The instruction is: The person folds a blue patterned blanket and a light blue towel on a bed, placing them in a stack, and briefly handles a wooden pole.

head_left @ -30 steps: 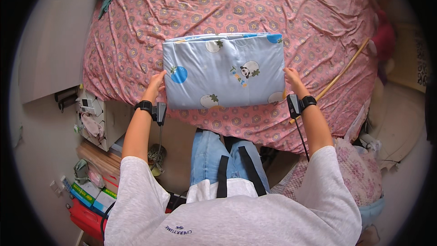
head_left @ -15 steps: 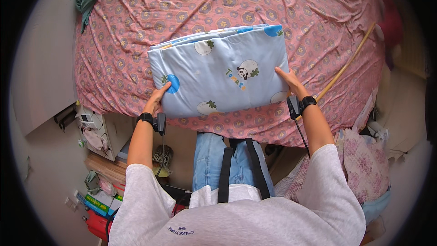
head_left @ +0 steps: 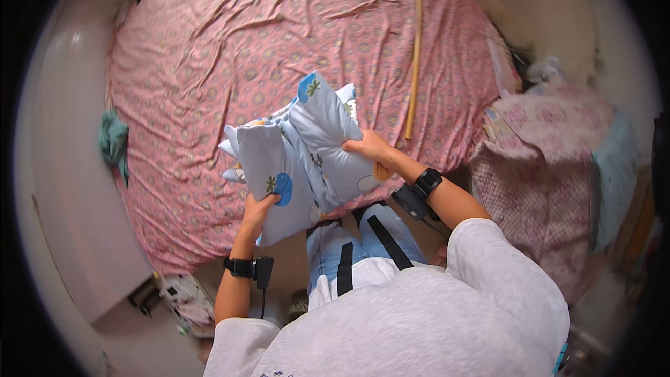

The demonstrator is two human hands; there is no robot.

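No legible words or numbers; two small patches of dark marking show.
On the soft, folded, pale blue fabric bundle with a fruit print (head_left: 307, 174), small dark marks (head_left: 317, 160) stand just to the left of the person's right hand (head_left: 371, 147), beside a crease; they are too blurred to tell letters from picture. On the short-sleeved, light grey heathered shirt (head_left: 419, 307), a small dark blue print (head_left: 278, 375) stands well below the person's left hand (head_left: 262, 211), cut off by the lower edge, so its characters cannot be made out.
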